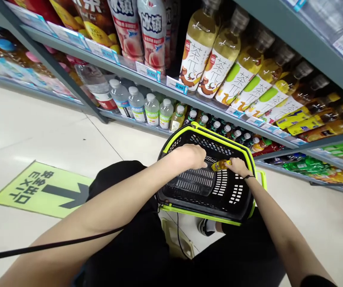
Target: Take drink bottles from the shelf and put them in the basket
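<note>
- The right hand (239, 166) grasps a small yellow-and-amber bottle (219, 165) by one end, within the opening of a black plastic basket with a lime-green rim (186, 180).
- The left hand (193, 156) curls above the basket; whether it holds anything, I cannot tell.
- A slack grip could let the bottle slip.
- Beyond stands a grey shelf (297, 44) of bottled drinks (194, 59).
</note>
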Demonstrator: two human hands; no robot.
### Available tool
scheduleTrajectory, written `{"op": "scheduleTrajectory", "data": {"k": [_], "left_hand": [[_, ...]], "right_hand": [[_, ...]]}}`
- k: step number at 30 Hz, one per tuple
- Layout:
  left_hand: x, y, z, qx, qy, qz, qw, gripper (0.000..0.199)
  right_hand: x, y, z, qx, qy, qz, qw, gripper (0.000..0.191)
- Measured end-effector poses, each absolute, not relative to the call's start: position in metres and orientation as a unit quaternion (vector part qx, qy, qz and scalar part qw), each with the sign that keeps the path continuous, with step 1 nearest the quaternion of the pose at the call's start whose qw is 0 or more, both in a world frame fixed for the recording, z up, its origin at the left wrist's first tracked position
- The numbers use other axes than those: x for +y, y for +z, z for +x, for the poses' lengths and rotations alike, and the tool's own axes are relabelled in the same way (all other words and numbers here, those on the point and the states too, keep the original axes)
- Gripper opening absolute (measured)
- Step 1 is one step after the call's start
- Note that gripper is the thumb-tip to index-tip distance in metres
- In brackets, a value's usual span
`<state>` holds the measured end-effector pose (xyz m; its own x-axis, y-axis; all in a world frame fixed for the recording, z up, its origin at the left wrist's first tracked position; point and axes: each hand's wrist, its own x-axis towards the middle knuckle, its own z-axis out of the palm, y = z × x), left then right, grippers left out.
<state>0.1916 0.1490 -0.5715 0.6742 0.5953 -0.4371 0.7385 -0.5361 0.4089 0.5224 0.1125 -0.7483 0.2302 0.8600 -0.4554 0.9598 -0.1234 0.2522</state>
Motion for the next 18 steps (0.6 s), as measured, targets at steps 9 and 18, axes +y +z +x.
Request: {"op": "scheduleTrajectory", "data": {"k": [9, 18], "left_hand": [[0.152, -0.561, 0.191, 0.398, -0.178, 0.858, 0.272, 0.054], [0.151, -0.564, 0.204, 0.391, -0.169, 0.857, 0.290, 0.050]], "right_hand": [[0.137, -0.777, 0.523, 0.595, -0.120, 0.756, 0.246, 0.050], [0.134, -0.786, 0.527, 0.563, -0.141, 0.771, 0.263, 0.051]]}}
